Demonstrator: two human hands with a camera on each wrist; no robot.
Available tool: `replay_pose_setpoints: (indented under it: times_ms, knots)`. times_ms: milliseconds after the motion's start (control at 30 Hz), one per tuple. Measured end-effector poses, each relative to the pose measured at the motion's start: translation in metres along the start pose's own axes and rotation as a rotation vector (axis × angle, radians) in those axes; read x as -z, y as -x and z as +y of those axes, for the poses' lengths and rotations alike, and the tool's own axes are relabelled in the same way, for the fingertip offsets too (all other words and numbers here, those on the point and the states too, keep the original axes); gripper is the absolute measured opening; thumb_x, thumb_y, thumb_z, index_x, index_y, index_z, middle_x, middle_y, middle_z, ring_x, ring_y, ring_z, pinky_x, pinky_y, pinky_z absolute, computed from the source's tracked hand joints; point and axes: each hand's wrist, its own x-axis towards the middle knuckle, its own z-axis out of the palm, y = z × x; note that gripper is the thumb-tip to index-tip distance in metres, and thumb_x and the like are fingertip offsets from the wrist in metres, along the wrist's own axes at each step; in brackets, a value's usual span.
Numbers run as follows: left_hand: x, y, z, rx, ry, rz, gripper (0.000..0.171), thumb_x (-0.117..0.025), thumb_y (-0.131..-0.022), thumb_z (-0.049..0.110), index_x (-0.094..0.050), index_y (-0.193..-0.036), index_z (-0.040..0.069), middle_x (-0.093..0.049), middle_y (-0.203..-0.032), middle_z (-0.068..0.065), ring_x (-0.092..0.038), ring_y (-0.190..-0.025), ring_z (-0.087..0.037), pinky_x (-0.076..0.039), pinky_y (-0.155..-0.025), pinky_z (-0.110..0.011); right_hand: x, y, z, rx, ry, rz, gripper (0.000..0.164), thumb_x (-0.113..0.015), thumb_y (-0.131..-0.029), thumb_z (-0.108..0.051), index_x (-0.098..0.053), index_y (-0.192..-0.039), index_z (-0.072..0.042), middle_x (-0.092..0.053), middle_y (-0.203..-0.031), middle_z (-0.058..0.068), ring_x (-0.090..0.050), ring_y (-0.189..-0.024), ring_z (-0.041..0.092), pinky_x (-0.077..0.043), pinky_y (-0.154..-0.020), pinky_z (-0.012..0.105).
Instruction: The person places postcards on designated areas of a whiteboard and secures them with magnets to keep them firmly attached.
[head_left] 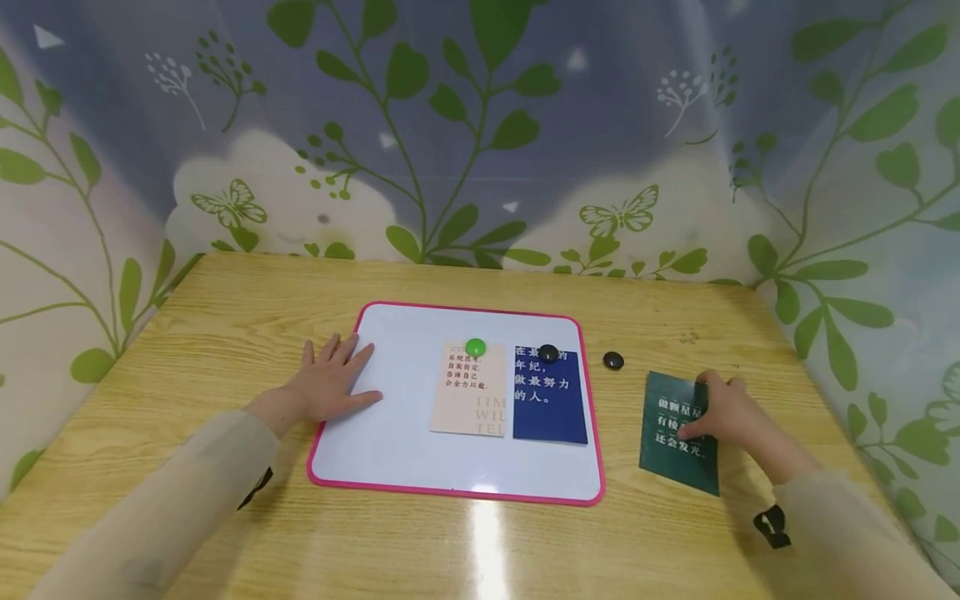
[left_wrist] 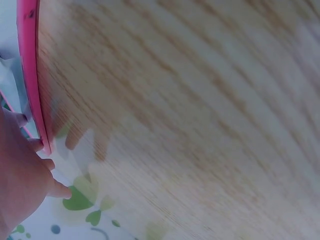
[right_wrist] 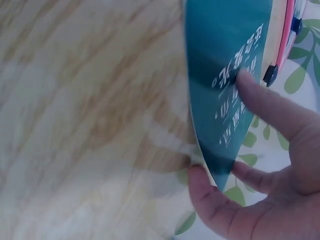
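**A:** So the right hand [head_left: 731, 417] pinches the dark green card [head_left: 678, 433], thumb on the printed face and fingers curled under its far edge. The card lies on the wooden table [head_left: 225, 333], just right of the whiteboard's [head_left: 390, 433] pink rim.

**B:** And the left hand [head_left: 330, 387]?

**A:** Flat, fingers spread wide, fingertips over the board's left edge. There's bare glossy white on the board's left half.

**B:** What's on the board?

**A:** A cream card [head_left: 468, 392] under a round green magnet [head_left: 476, 347], and a navy card [head_left: 549, 396] under a black magnet [head_left: 548, 353]. A second black magnet [head_left: 613, 360] lies loose on the table between board and green card.
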Motion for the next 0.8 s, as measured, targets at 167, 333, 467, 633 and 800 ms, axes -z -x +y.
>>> replay_pose_setpoints:
  times_ms: [167, 333, 467, 633, 800]
  knots:
    - [-0.002, -0.001, -0.002, -0.004, 0.007, 0.001, 0.080, -0.047, -0.090, 0.055, -0.024, -0.148, 0.005, -0.016, -0.154, -0.025, -0.008, -0.139, -0.050, -0.002, -0.104, -0.073, 0.001, -0.004, 0.005, 0.040, -0.083, 0.035, 0.081, -0.079, -0.071, -0.013, -0.031, -0.129, 0.018, -0.025, -0.121, 0.050, -0.042, -0.101, 0.053, -0.045, -0.081, 0.056]
    - [-0.002, 0.000, -0.002, -0.004, 0.011, -0.001, 0.080, -0.048, -0.090, 0.055, -0.023, -0.148, 0.005, -0.016, -0.154, -0.025, -0.007, -0.139, -0.051, -0.002, -0.104, -0.073, 0.005, -0.008, 0.020, 0.065, -0.291, 0.008, 0.062, -0.066, -0.079, 0.002, -0.036, -0.131, 0.016, -0.034, -0.125, 0.045, -0.057, -0.092, 0.039, -0.053, -0.068, 0.037]
    - [-0.001, 0.000, -0.001, 0.003, 0.015, -0.004, 0.080, -0.048, -0.091, 0.054, -0.023, -0.148, 0.005, -0.016, -0.154, -0.025, -0.007, -0.140, -0.050, -0.001, -0.104, -0.072, 0.006, -0.009, 0.034, 0.078, -0.476, -0.048, 0.057, -0.057, -0.085, 0.006, -0.031, -0.135, 0.017, -0.032, -0.126, 0.040, -0.059, -0.082, 0.014, -0.055, -0.068, 0.028]
    - [-0.001, 0.000, 0.000, 0.006, 0.011, -0.006, 0.080, -0.048, -0.090, 0.055, -0.023, -0.148, 0.005, -0.015, -0.154, -0.025, -0.007, -0.140, -0.050, -0.001, -0.104, -0.072, 0.009, -0.010, 0.045, 0.097, -0.633, -0.128, 0.057, -0.053, -0.090, 0.004, -0.025, -0.138, 0.016, -0.028, -0.128, 0.035, -0.057, -0.078, 0.001, -0.055, -0.071, 0.025]
    - [-0.002, -0.001, -0.002, 0.007, 0.016, -0.008, 0.080, -0.048, -0.090, 0.055, -0.023, -0.148, 0.005, -0.015, -0.154, -0.024, -0.007, -0.140, -0.050, -0.001, -0.105, -0.072, 0.015, -0.011, 0.044, 0.082, -0.700, -0.191, 0.061, -0.055, -0.091, -0.001, -0.023, -0.141, 0.013, -0.028, -0.130, 0.030, -0.058, -0.081, 0.002, -0.055, -0.073, 0.024]
